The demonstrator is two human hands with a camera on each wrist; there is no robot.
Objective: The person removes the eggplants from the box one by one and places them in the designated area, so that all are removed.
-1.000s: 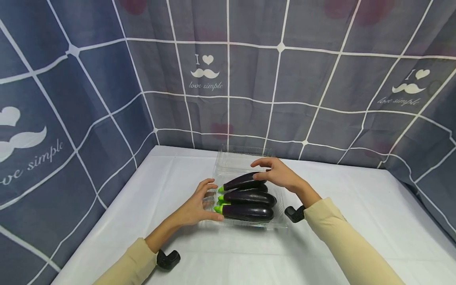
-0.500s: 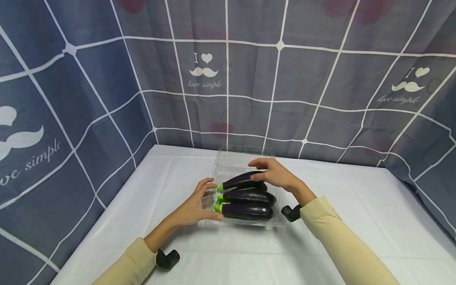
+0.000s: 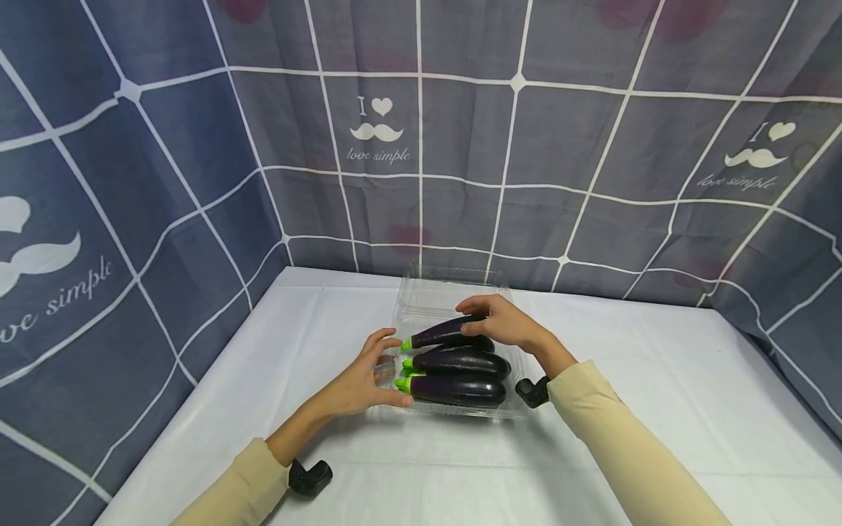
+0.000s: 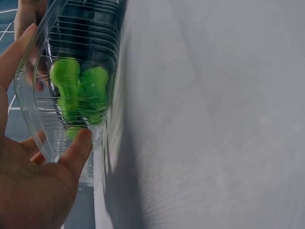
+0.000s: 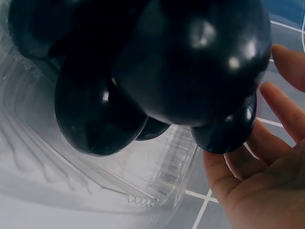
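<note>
- Where the table ends, one curtain, blue-grey, gridded in white.
- Table, white-covered.
- Tray, clear plastic, on the table; its lid laid open at the far side.
- Eggplants, dark purple, at least four, piled in the tray, green stems toward my left.
- Left hand, mine, gripping the tray's left end.
- Right hand, mine, fingers and thumb curved round the rear eggplant near its blunt end.
- Wrist cameras, black, one on each of my wrists.

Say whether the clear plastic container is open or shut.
Open: its lid is folded back toward the curtain, and the eggplants lie uncovered in the base.
</note>
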